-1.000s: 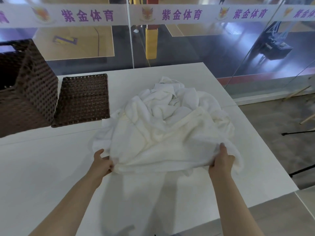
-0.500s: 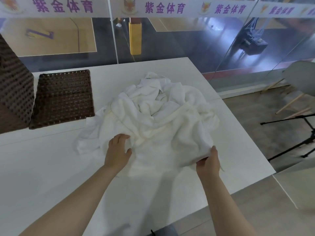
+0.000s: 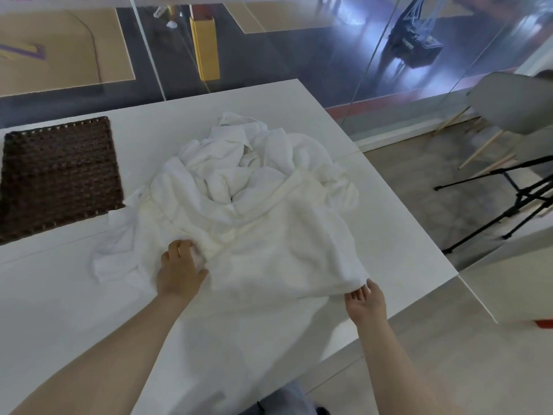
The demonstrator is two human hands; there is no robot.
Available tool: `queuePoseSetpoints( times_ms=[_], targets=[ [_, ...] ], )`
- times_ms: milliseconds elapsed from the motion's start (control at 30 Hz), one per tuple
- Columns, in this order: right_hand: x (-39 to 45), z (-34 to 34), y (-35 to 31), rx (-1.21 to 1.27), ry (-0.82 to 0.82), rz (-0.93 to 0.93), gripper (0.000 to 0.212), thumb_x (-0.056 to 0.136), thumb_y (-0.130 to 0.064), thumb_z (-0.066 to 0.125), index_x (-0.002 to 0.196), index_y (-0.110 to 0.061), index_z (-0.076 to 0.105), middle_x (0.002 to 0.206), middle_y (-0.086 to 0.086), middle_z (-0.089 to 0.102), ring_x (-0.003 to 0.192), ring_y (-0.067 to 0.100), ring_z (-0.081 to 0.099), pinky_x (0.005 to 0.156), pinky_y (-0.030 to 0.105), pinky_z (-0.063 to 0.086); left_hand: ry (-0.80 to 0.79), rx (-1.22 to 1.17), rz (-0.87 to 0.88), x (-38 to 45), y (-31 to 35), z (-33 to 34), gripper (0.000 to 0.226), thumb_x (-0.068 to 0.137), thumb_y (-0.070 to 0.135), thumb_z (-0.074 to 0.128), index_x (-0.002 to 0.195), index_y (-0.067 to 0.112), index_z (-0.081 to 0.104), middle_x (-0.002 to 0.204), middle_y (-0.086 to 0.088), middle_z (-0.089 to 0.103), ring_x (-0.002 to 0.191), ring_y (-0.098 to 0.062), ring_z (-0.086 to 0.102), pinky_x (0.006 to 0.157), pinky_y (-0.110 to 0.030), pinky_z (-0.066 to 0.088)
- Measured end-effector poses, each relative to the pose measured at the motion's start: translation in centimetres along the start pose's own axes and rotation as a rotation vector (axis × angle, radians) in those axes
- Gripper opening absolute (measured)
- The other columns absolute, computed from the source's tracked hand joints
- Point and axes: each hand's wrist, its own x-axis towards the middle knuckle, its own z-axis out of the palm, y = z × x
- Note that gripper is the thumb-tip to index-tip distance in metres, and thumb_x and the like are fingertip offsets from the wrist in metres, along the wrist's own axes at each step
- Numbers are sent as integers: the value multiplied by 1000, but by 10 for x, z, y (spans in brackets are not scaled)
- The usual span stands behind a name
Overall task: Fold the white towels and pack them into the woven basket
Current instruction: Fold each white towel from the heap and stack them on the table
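A rumpled pile of white towels [image 3: 254, 187] lies in the middle of the white table [image 3: 74, 310]. The top towel [image 3: 284, 253] is spread toward me over the pile's near side. My left hand [image 3: 179, 268] rests on the pile's near left part, its fingers curled into a fold of towel. My right hand [image 3: 365, 304] is at the top towel's near right corner, fingers nearly straight and only the tips touching the hem. A flat dark brown woven panel [image 3: 57, 175] lies at the left. The woven basket itself is out of view.
The table's right edge [image 3: 419, 223] runs close to the pile. Beyond it stand a grey chair [image 3: 508, 106] and black tripod legs [image 3: 514, 199] on the floor. A glass wall [image 3: 299, 49] rises behind the table's far edge.
My right hand has loosened from gripping the towel's corner to touching it with nearly straight fingers. My left hand moved from the towel's left edge onto the pile. The view shifted right, dropping the basket.
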Motion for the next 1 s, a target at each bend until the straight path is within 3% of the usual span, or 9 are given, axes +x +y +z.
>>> queuePoseSetpoints(
  times_ms=[133, 233, 300, 433, 567, 633, 800, 900, 1000],
  targets=[
    [5, 2, -10, -68, 24, -48, 23, 100, -18, 52, 119, -7, 58, 105, 7, 65, 88, 21, 64, 67, 31, 56, 40, 19, 20, -1, -8, 1, 51, 83, 23, 73, 126, 15, 48, 134, -8, 40, 117, -33, 43, 75, -47, 50],
    [6, 3, -13, -181, 84, -158, 28, 94, -24, 63, 120, -14, 59, 112, 7, 65, 97, 24, 63, 84, 37, 55, 75, 21, 21, -2, -18, -2, 32, 88, 14, 65, 118, 13, 54, 123, -6, 49, 110, -29, 49, 65, -41, 44],
    [3, 5, -15, -260, 63, -239, 23, 94, -28, 62, 115, -18, 60, 116, 5, 64, 105, 25, 61, 93, 39, 53, 58, 45, 40, -3, -25, -2, 30, 87, 14, 66, 116, 11, 56, 119, -8, 53, 108, -30, 49, 64, -42, 45],
    [-10, 12, -14, -420, -16, -382, 13, 95, -29, 56, 94, -24, 68, 106, 1, 67, 97, 20, 63, 81, 33, 54, -41, 144, 95, -6, -27, 4, 49, 73, 22, 83, 112, 6, 58, 112, -13, 57, 105, -36, 50, 70, -45, 50],
    [-22, 21, -8, -563, -128, -507, 21, 99, -31, 49, 99, -24, 70, 101, 2, 67, 97, 24, 64, 76, 34, 55, 2, 236, 165, -10, -35, 7, 31, 73, 4, 76, 101, 9, 62, 97, -9, 64, 91, -32, 55, 60, -37, 47],
    [-29, 26, -3, -627, -175, -562, 24, 101, -32, 47, 96, -22, 69, 96, 3, 67, 92, 24, 65, 74, 36, 56, 39, 207, 181, -11, -40, 6, 28, 77, -3, 67, 102, 10, 63, 99, -8, 63, 90, -32, 56, 57, -36, 45],
    [-50, 39, 12, -839, -340, -743, 42, 97, -36, 49, 85, 5, 52, 73, 19, 47, 69, 21, 47, 63, 40, 44, 42, 23, 66, -6, -36, -9, 20, 87, 6, 53, 105, 14, 58, 104, -3, 55, 97, -26, 53, 63, -37, 43],
    [-68, 55, 26, -985, -460, -821, 40, 97, -29, 50, 73, 1, 38, 64, 8, 35, 62, 20, 36, 59, 38, 36, 58, -200, -7, -11, -28, -22, 25, 89, 12, 50, 112, 21, 53, 103, 1, 53, 97, -23, 53, 73, -41, 48],
    [-93, 74, 45, -1043, -535, -844, 36, 99, -18, 52, 66, -6, 40, 60, 1, 39, 59, 17, 42, 57, 32, 46, 93, -403, -24, -20, -24, -37, 29, 93, 10, 47, 118, 21, 57, 107, 3, 59, 102, -21, 56, 83, -36, 46]
  ],
)
